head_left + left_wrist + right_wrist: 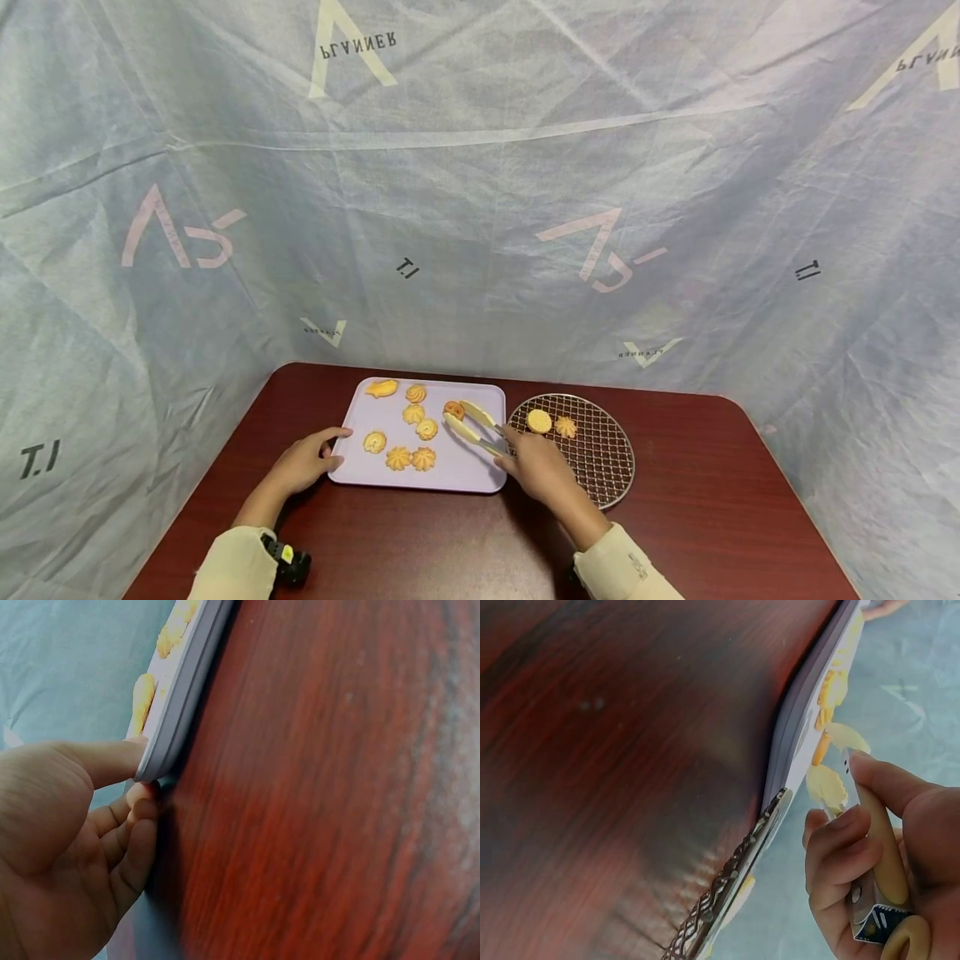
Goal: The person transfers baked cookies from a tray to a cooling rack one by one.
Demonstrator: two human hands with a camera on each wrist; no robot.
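I record the right grip (pixel 536 462) holding tongs (pixel 467 432) around a cookie (pixel 452 407), the left grip (pixel 302 462) pinching the tray (pixel 468 477).

A dark red table (pixel 705 483) spans the lower frame — pale lilac tray (pixel 453 477) at lower centre, round mesh rack (pixel 600 454) to its right.

Head view looks forward-down; close wrist views share the tray (pixel 465 477).

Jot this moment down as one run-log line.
left hand: pinches tray edge | right hand: holds tongs | brown cookie: between tips, grip unclear | tray: more cookies | wire rack: two cookies
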